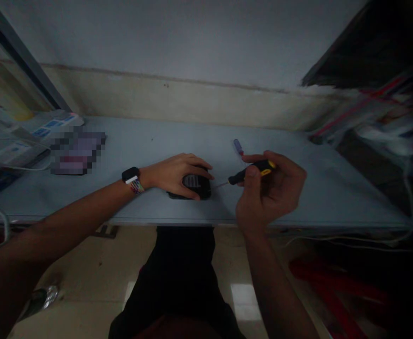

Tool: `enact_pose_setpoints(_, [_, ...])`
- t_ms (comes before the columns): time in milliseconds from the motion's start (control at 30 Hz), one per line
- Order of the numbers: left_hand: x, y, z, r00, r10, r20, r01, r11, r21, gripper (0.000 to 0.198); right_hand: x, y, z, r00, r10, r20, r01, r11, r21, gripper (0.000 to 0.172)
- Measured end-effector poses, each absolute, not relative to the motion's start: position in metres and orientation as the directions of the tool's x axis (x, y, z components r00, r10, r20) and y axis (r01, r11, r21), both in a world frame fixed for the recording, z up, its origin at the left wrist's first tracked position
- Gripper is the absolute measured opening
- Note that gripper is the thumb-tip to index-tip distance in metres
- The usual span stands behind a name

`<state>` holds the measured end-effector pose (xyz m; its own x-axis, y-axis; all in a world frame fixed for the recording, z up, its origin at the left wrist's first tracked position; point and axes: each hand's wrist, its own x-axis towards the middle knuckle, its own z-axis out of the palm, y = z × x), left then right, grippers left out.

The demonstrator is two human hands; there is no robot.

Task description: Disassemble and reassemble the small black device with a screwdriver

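Observation:
A small black device (203,188) with a pale label lies on the table near its front edge; its exact kind I cannot make out. My left hand (178,174) rests over it, thumb and fingers closed around its sides. In my right hand (272,193) is a screwdriver (238,177) with a black and yellow handle, pinched between thumb and fingers. Its thin metal shaft points left, and the tip is at or very close to the device's right edge. Just beyond the right hand lies a second, smaller screwdriver (238,146) with a clear purplish handle and a red collar.
A blurred-out phone-like item (77,153) lies on the left of the grey table (129,136). Behind it are a white power strip (56,123) and a looping white cable (16,167). A wall closes off the back. Dark clutter and a cable stand at the right.

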<state>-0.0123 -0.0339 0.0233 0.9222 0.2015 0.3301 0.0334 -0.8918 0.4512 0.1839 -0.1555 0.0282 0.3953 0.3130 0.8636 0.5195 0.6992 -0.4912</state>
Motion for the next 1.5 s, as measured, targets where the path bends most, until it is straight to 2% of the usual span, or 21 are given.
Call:
enact_pose_setpoints(67, [-0.013,-0.033,0.022,0.916,0.19,0.354,0.018,-0.9,0.436,0.063,0.184,-0.15,0.026,0.372,0.295,0.88,0.522,0.717,-0.462,0.029])
enact_pose_setpoints(400, [-0.013,-0.033,0.019,0.911,0.17,0.376,0.012,-0.922,0.387,0.064,0.176,-0.149,0.032,0.388,0.339,0.857,0.487,0.715,-0.502,0.024])
enact_pose_setpoints(567, [-0.013,-0.034,0.021,0.911,0.186,0.367,0.03,-0.919,0.392,0.061,0.176,-0.147,0.035,0.398,0.302,0.866,0.483,0.733,-0.478,0.023])
enact_pose_setpoints(833, [-0.012,-0.036,0.022,0.907,0.186,0.377,0.03,-0.923,0.383,0.062,0.179,-0.147,0.028,0.324,0.363,0.874,0.549,0.68,-0.486,0.029])
enact_pose_setpoints(1067, [-0.013,-0.036,0.023,0.911,0.194,0.364,0.039,-0.919,0.392,0.062,0.186,-0.147,0.039,0.084,0.349,0.933,0.69,0.655,-0.308,0.028])
enact_pose_setpoints(1267, [-0.012,-0.035,0.022,0.914,0.193,0.357,0.038,-0.917,0.397,0.063,0.181,-0.151,0.059,0.037,0.28,0.959,0.78,0.592,-0.203,0.016])
enact_pose_setpoints(1400, [-0.011,-0.033,0.021,0.898,0.209,0.387,-0.009,-0.871,0.491,0.036,0.177,-0.154,0.065,0.063,0.286,0.956,0.777,0.587,-0.227,0.013])
enact_pose_setpoints(1500, [-0.01,-0.029,0.019,0.854,0.293,0.43,-0.056,-0.77,0.635,0.041,0.175,-0.156,0.064,0.096,0.308,0.947,0.769,0.581,-0.267,0.013])
